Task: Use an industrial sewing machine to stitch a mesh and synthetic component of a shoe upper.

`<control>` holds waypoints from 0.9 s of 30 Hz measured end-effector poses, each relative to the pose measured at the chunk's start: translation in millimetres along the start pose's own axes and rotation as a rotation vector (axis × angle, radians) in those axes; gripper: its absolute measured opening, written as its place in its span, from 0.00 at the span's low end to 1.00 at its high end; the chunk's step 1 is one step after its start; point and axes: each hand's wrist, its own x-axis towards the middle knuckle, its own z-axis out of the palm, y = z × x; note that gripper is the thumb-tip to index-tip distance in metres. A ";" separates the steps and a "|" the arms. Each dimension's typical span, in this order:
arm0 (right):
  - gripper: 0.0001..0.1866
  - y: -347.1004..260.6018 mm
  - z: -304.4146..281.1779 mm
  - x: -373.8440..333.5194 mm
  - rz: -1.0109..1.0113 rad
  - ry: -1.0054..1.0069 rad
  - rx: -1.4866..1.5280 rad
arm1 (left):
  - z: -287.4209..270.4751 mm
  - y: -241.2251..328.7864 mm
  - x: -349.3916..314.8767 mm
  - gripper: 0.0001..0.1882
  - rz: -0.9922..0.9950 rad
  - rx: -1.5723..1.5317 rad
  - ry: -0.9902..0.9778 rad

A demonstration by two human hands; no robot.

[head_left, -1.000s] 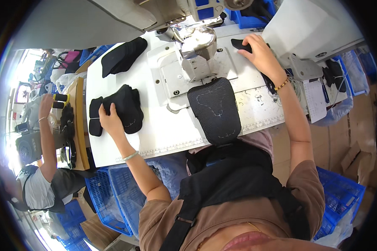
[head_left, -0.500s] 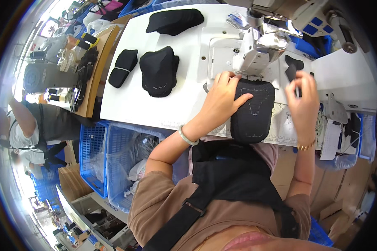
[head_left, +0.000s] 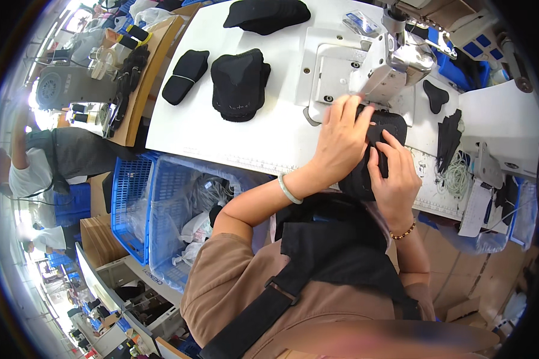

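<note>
A black padded panel [head_left: 357, 181] lies at the table's front edge, below the sewing machine head [head_left: 380, 69]. On top of it is a smaller black fabric piece [head_left: 391, 128]. My left hand [head_left: 343, 143] rests at the panel's left side with its fingers stretched toward the machine; its thumb is mostly hidden. My right hand [head_left: 396, 178] has thumb and fingertips closed at the small piece, over the panel. The hands cover much of both things.
Left on the white table [head_left: 179, 128] are a stack of black panels [head_left: 238, 84], a banded black bundle [head_left: 185, 78] and a black pile [head_left: 266, 15]. Black pieces [head_left: 435, 96] and pale threads [head_left: 458, 173] lie right. Blue crates [head_left: 132, 203] stand below. A co-worker [head_left: 33, 167] is at far left.
My right hand has come left from the table's right side onto the panel, with a small black piece now under its fingers. My left hand stays by the panel. The view has shifted.
</note>
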 end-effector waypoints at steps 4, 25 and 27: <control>0.09 2.7 3.0 -4.0 -0.022 0.048 0.026 | -4.5 -0.8 1.3 0.15 -0.057 0.115 -0.094; 0.11 0.2 -12.3 39.5 0.214 0.371 0.606 | -34.2 23.4 45.9 0.07 -0.859 -1.692 -0.072; 0.10 2.6 -14.6 42.7 0.376 0.402 0.842 | -37.2 25.8 48.4 0.07 -0.851 -1.640 -0.071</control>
